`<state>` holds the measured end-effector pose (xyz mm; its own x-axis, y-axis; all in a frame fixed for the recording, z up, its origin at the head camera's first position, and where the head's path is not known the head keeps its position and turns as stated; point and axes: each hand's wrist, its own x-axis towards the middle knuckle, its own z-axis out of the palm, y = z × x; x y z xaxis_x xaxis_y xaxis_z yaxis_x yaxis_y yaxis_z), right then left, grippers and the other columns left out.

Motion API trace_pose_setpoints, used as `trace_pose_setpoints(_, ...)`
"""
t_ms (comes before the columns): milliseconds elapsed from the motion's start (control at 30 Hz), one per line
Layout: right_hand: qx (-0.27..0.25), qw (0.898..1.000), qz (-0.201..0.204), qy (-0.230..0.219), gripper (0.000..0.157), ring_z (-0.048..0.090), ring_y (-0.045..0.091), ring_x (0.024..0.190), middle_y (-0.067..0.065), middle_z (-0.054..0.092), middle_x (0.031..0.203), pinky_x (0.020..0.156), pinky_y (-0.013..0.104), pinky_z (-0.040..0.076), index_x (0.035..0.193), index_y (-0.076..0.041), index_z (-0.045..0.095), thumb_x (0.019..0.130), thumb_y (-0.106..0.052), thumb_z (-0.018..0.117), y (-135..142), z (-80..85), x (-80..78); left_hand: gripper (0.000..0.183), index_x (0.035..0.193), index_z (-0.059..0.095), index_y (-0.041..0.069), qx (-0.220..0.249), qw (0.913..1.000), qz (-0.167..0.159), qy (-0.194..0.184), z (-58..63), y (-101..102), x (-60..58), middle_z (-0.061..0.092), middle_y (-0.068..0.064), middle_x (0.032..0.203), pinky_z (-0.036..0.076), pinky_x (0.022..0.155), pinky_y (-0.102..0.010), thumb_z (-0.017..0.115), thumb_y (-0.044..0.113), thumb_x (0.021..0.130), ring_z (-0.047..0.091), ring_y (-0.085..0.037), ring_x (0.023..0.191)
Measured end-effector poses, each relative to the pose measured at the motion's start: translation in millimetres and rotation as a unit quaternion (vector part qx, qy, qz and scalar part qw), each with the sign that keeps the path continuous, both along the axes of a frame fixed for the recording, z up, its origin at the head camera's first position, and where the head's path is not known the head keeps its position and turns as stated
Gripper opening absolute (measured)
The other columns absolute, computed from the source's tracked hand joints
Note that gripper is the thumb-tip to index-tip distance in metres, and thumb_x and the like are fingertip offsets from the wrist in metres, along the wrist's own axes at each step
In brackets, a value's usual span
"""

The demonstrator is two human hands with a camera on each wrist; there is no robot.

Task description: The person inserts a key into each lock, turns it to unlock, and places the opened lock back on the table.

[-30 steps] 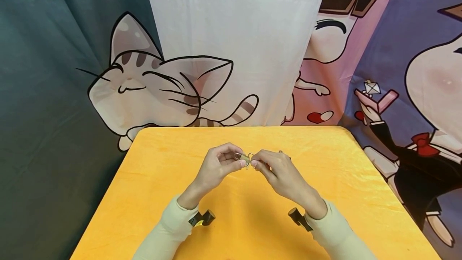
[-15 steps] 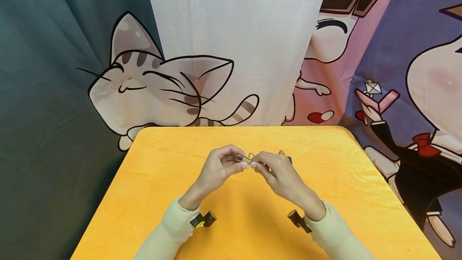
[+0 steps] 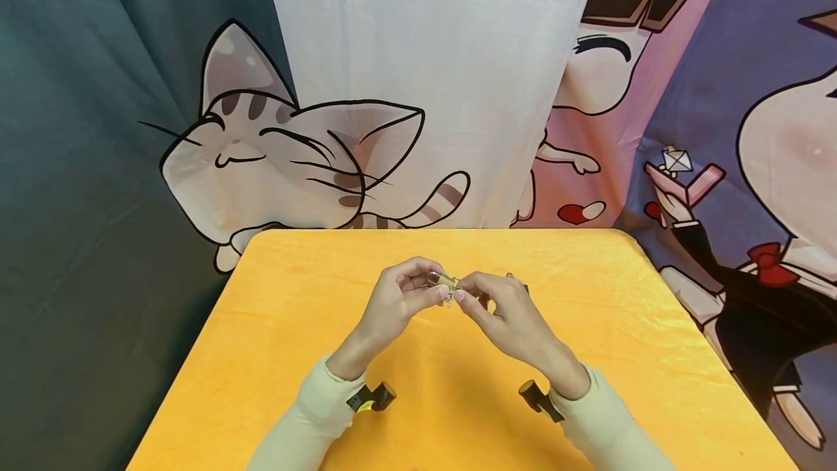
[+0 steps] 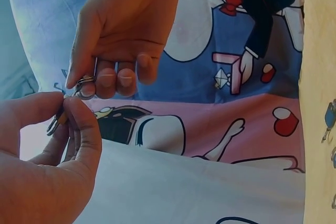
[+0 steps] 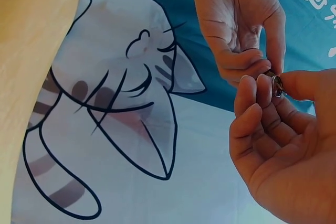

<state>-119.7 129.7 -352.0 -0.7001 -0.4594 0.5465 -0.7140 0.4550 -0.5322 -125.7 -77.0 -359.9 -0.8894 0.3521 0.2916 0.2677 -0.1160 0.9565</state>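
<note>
A small brass-coloured padlock (image 3: pixel 442 280) with a silver shackle is held by my left hand (image 3: pixel 397 299) above the middle of the table, shackle pointing left. My right hand (image 3: pixel 508 312) meets it from the right, thumb and index finger pinching a metal key ring (image 3: pixel 449 298) at the padlock's end. In the left wrist view the ring (image 4: pixel 85 80) shows at the right hand's fingertips, while the padlock body (image 4: pixel 63 117) sits between left thumb and fingers. The right wrist view shows the ring (image 5: pixel 277 86) under the right thumb. Any key at the lock is hidden by fingers.
A blue padlock (image 3: pixel 526 288) lies on the yellow-covered table (image 3: pixel 314 267), mostly behind my right hand. The left wrist view shows this blue padlock (image 4: pixel 330 115) and further metal loops (image 4: pixel 334 156) at the frame edge. A printed cartoon curtain (image 3: pixel 431 57) hangs behind the table.
Both hands stay at the same place with slight finger shifts. The padlock has turned a little, and the right index finger and thumb have shifted at its end. The blue padlock is more covered than half a second ago.
</note>
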Motion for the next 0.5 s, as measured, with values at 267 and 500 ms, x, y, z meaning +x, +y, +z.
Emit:
trace_pose_setpoints(267,-0.009,0.999,0.028,0.014,0.017,0.054,-0.001,0.068,-0.01,0.062,0.077,0.064,0.025,0.048,0.092,-0.021,0.066,0.098,-0.008,0.057,1.3,-3.5,-1.1,0.023,0.111,0.061,-0.004,0.004,1.0,-0.003,-0.002,1.2,-1.6,1.3,0.065,-0.006,0.097,0.058,0.077,-0.025,0.066,0.007,0.091,0.065,-0.012,0.081)
trace_pose_setpoints(500,-0.021,0.999,0.041,0.019,0.017,0.054,-0.001,0.067,-0.01,0.06,0.075,0.061,0.022,0.049,0.091,-0.02,0.065,0.097,-0.005,0.059,1.5,-5.7,-1.3,0.022,0.108,0.062,-0.005,0.006,0.9999,-0.006,0.01,0.7,-1.2,2.6,0.066,-0.007,0.096,0.058,0.076,-0.026,0.068,0.006,0.09,0.066,-0.012,0.079)
